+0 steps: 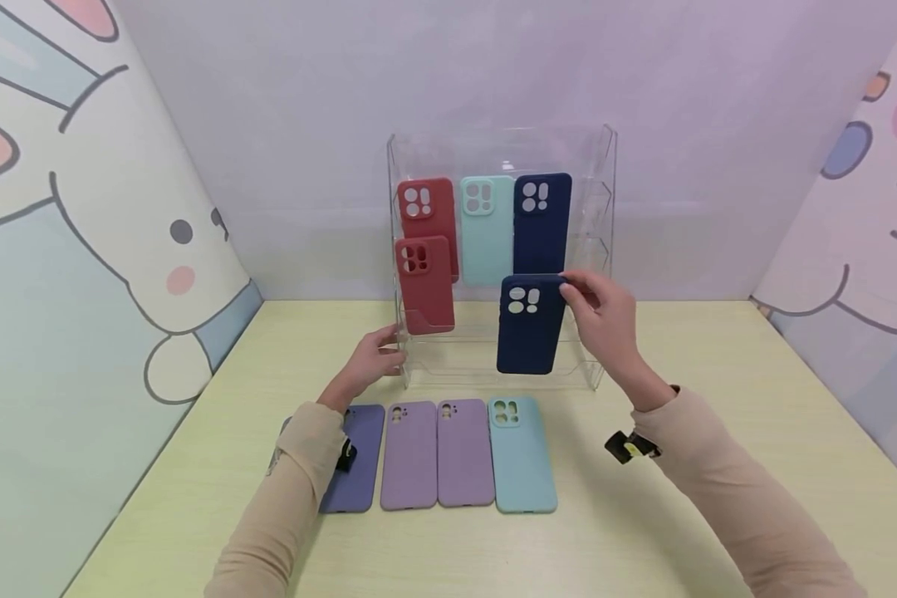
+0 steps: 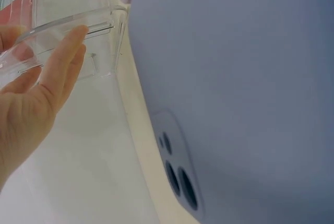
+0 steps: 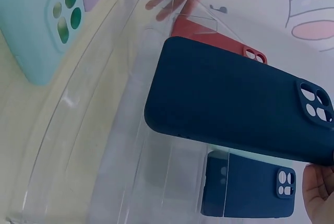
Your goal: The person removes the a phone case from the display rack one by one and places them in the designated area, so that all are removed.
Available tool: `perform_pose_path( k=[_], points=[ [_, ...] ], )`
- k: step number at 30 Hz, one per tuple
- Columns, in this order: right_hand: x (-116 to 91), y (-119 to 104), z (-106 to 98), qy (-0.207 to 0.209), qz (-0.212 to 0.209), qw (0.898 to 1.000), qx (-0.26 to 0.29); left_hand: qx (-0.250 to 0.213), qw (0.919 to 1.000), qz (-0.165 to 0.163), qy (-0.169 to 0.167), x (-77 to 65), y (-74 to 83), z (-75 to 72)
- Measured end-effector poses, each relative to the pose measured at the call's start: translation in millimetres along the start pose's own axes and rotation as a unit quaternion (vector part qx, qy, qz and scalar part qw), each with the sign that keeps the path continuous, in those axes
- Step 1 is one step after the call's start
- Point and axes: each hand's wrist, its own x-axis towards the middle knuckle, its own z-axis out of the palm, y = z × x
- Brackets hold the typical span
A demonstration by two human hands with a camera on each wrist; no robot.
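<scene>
My right hand pinches a dark navy phone case by its upper right corner, thumb in front. The case hangs nearly upright before the lower part of a clear acrylic display rack. Behind it, a second navy case stands on a higher tier beside a mint case. Two red cases, an upper one and a lower one, stand at the rack's left. My left hand holds the rack's left side near the bottom; its fingers lie along the clear side panel in the left wrist view.
On the table in front of the rack lie a light blue case, two lilac cases, a right one and a left one, and a blue-violet case partly under my left sleeve. Cartoon-printed panels flank the table.
</scene>
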Motion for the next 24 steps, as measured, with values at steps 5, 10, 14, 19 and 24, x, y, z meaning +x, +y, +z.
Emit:
perform_pose_path(
  k=[5,10,14,19,24],
  points=[
    [-8,3,-6,0.004,0.018,1.0,0.0,0.002,1.0,0.001,0.0,-2.0,1.3,0.7],
    [-16,7,-13,-0.002,0.04,0.999,-0.008,0.003,1.0,0.003,0.0,-0.3,-1.0,-0.1],
    [-22,9,-17,-0.01,0.053,0.998,-0.01,0.003,1.0,0.005,0.0,6.1,-10.0,-1.7],
    [-28,11,-23,-0.015,0.061,0.998,-0.01,0.007,0.9999,0.007,0.01,15.0,-22.8,-2.9],
    [-35,15,-29,-0.028,0.067,0.997,-0.023,0.019,0.9996,0.008,0.019,16.8,-25.5,-2.8]
  ],
)
